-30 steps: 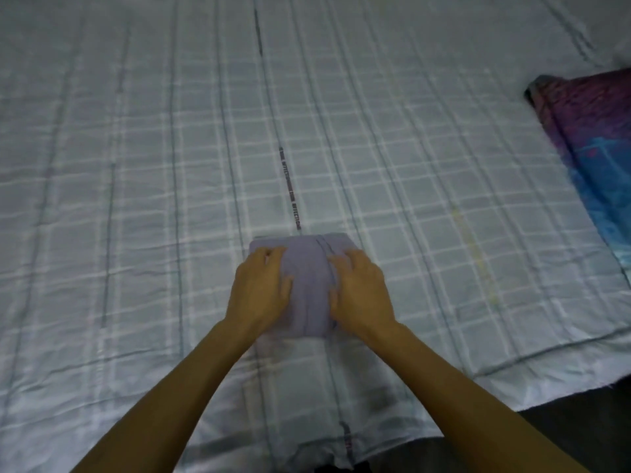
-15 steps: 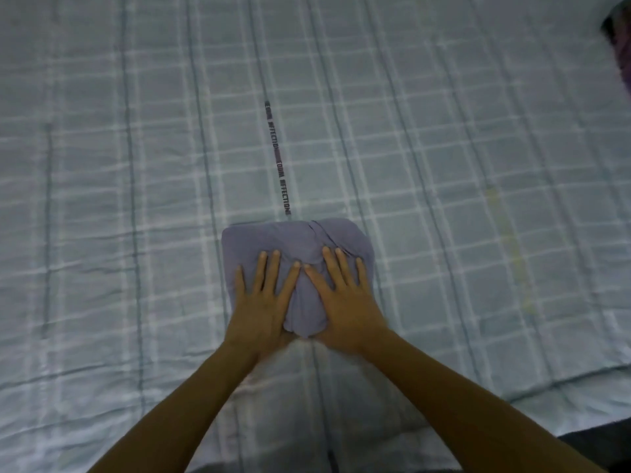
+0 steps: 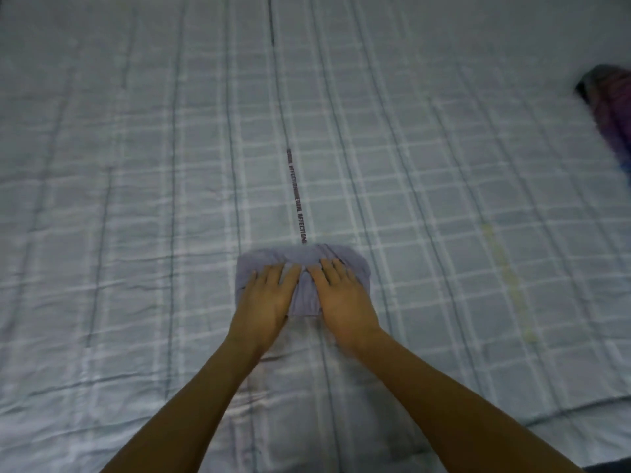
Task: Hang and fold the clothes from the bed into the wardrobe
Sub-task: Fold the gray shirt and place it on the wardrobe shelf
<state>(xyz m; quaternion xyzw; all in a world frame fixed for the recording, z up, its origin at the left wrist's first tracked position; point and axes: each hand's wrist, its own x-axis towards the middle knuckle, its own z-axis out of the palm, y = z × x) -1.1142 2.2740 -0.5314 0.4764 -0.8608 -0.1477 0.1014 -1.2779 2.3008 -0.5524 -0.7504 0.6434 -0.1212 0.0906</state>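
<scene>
Now: folded lavender garment (image 3: 297, 256) lies flat on bed (image 3: 136, 199), toward near edge, about midway along it. Left hand (image 3: 264, 302) and right hand (image 3: 345, 298) both flat on top, fingers straight, pressing down, gripping nothing. Fingertips almost meet over middle. Step in hand, by look of it: flattening finished fold. Next move calls for fingers slid under bundle, level lift so fold holds, carry to wardrobe, which is not in view. Dark purple-blue cloth (image 3: 611, 110) at right edge of bed, well apart, probably next.
</scene>
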